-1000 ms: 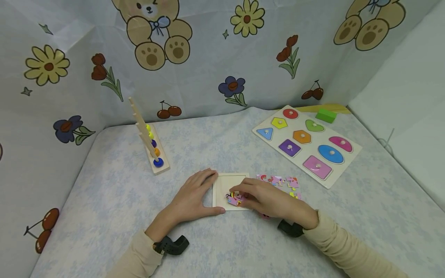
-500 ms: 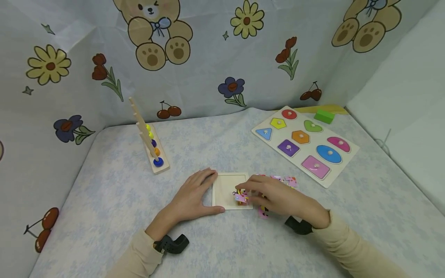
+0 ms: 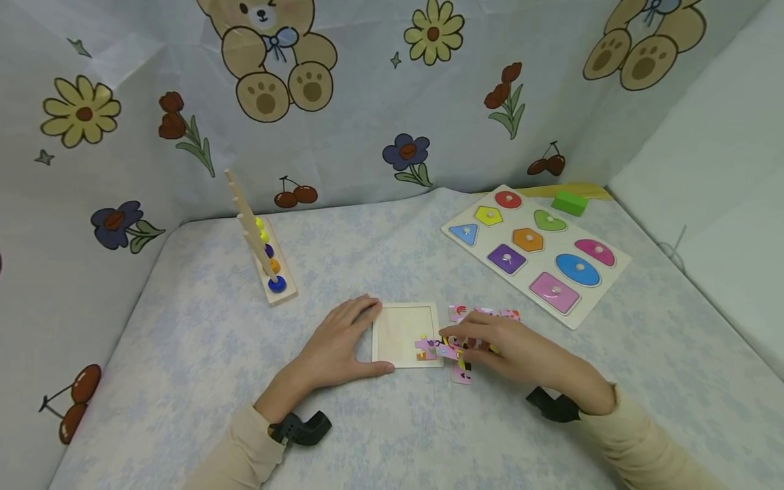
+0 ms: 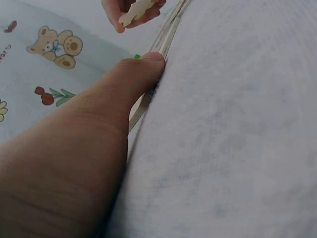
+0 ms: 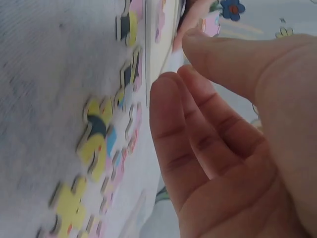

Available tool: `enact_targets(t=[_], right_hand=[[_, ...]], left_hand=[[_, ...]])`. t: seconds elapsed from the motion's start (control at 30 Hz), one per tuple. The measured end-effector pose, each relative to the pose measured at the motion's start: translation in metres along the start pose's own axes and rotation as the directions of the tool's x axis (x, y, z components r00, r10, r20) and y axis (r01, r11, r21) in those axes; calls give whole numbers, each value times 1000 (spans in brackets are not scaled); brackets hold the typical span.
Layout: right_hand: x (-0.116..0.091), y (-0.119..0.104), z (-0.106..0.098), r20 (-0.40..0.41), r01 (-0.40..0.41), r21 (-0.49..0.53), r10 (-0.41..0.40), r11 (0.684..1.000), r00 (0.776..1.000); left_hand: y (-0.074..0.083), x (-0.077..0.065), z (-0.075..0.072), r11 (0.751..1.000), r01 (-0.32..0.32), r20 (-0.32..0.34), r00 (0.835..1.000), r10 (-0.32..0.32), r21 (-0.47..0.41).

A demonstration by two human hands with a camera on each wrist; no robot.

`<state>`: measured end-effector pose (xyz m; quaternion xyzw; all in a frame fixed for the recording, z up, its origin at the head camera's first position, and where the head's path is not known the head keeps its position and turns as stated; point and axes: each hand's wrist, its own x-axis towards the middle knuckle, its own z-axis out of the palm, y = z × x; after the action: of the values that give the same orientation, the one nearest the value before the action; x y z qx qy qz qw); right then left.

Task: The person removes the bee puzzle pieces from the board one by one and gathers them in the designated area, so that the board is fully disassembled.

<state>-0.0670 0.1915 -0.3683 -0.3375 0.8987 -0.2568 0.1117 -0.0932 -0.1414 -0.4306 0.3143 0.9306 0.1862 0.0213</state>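
Observation:
My left hand (image 3: pixel 339 346) rests against the left side of a shallow wooden puzzle tray (image 3: pixel 377 340), fingers at its far left corner and thumb along the near edge. In the left wrist view the thumb (image 4: pixel 138 72) presses the tray's side. One pink puzzle piece (image 3: pixel 424 351) lies in the tray's near right corner. Just past the right rim, my right hand (image 3: pixel 514 350) pinches another pink puzzle piece (image 3: pixel 449 351), raised and tilted. The left wrist view shows the bare wooden back of that held piece (image 4: pixel 137 11). Under the right hand lie loose puzzle pieces (image 5: pixel 96 131), partly hidden.
A white shape board (image 3: pixel 502 235) with knobbed shapes lies at the back right, beside a green block (image 3: pixel 569 203). At the back left stands a wooden peg stand (image 3: pixel 283 275) with coloured beads. A patterned cloth (image 3: pixel 361 102) hangs behind the table.
My right hand has moved right, from over the tray to its right rim, carrying the pinched piece. The piece in the tray's corner now shows. My left hand stays put.

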Motion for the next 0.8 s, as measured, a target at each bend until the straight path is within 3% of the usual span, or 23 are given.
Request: enact_targets(t=[0.3, 0.8], right_hand=[[-15, 15, -6, -90, 1, -17, -2, 1000, 996], [-27, 32, -12, -62, 12, 43, -9, 999, 998]], left_hand=[[-1, 1, 1, 1000, 10, 10, 1000, -10, 0], [2, 1, -1, 1000, 2, -6, 1000, -2, -7]])
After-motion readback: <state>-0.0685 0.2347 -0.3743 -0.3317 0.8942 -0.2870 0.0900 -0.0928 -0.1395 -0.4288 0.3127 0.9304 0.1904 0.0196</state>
